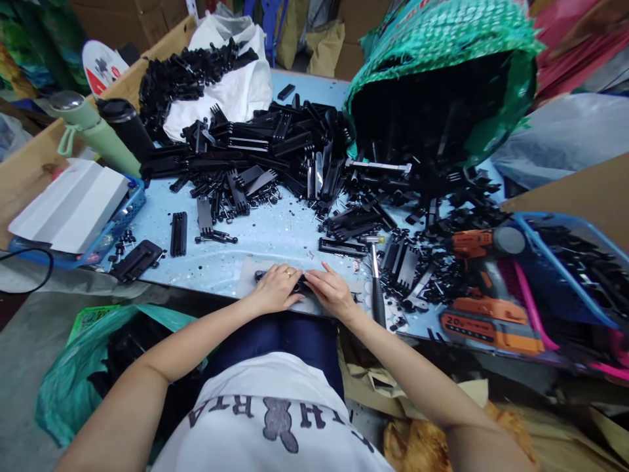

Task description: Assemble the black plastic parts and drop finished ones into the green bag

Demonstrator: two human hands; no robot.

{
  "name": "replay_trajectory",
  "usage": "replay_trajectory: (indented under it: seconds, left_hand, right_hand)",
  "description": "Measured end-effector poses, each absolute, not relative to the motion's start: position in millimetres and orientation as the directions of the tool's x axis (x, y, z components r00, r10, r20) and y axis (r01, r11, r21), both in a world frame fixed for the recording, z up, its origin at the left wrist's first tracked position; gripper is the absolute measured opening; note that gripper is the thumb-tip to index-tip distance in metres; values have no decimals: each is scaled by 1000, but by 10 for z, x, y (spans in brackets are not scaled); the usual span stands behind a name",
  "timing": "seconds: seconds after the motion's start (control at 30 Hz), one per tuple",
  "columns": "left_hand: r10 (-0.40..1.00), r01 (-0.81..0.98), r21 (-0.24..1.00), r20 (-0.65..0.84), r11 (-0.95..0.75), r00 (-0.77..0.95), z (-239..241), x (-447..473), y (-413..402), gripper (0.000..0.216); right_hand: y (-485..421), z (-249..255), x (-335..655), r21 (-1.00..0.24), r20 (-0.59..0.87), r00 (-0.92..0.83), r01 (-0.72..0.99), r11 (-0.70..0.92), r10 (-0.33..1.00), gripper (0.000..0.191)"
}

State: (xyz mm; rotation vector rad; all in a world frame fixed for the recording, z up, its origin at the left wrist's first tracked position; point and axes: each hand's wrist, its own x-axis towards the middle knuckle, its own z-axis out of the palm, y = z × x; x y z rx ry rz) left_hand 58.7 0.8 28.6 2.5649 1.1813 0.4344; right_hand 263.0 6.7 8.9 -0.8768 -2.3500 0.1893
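At the table's front edge, my left hand (276, 287) lies over a black plastic part (299, 285), fingers curled onto it, a ring on one finger. Opposite it, my right hand (332, 290) pinches at the same part's right side, thumb and fingertips together. Most of the part is hidden under my fingers. A pale sheet (246, 274) lies beneath. To the right of my right hand rests a hammer (376, 282) with a black handle. Just beyond my hands lies a slotted black bar (342, 247).
A heap of black plastic parts (295, 141) covers the back of the table. A green woven sack (442, 39) opens toward me. An orange cordless drill (491, 321) lies at right beside a blue basket (565, 275). At left stand a green bottle (101, 134) and a blue basket (98, 246).
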Motion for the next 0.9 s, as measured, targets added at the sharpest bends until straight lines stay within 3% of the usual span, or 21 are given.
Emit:
replay_trajectory:
  seconds: [0.13,0.27,0.4,0.5,0.6,0.67,0.73,0.77,0.83,0.9]
  left_hand:
    - [743,679,333,112,-654,660,325,565,-8,54]
    - [676,639,239,129,-731,726,324,438,-77,62]
    - [683,668,144,134,-730,718,229,347,-25,60]
    - [746,734,140,183,-664,640,260,337,74,56]
    - [715,664,272,331,-697,616,501,313,17,56]
    - [650,484,435,463,-759,603,733,306,-144,57]
    - [621,244,602,563,-760,546,944,341,-352,58]
    - [619,128,657,602,-743,505,1023,379,-453,58]
    - [638,-24,697,668,-716,383,1104,485,-609,57]
    - [651,-30,676,721,-737,238,1080,589,-674,56]
  right_hand:
    - [-2,45,2724,-272,365,-634,628,729,682,43]
    - [49,107,2842,-122,271,-737,612,781,620,43]
    - [115,135,2863,72,300,-664,731,678,685,48]
    - [125,312,2860,85,356,-676,711,698,645,53]
    - [38,720,2869,-96,374,-765,531,842,525,54]
    - [-84,1001,2815,-341,371,-820,315,886,435,55]
    - [-233,1158,2654,-585,426,-821,71,808,380,56]
    - [-306,1170,2531,-665,489,-786,-56,745,377,54]
    - [-420,1068,2222,-706,655,-604,-274,653,455,50]
    - [-444,872,1901,-710,704,-325,-329,622,632,48]
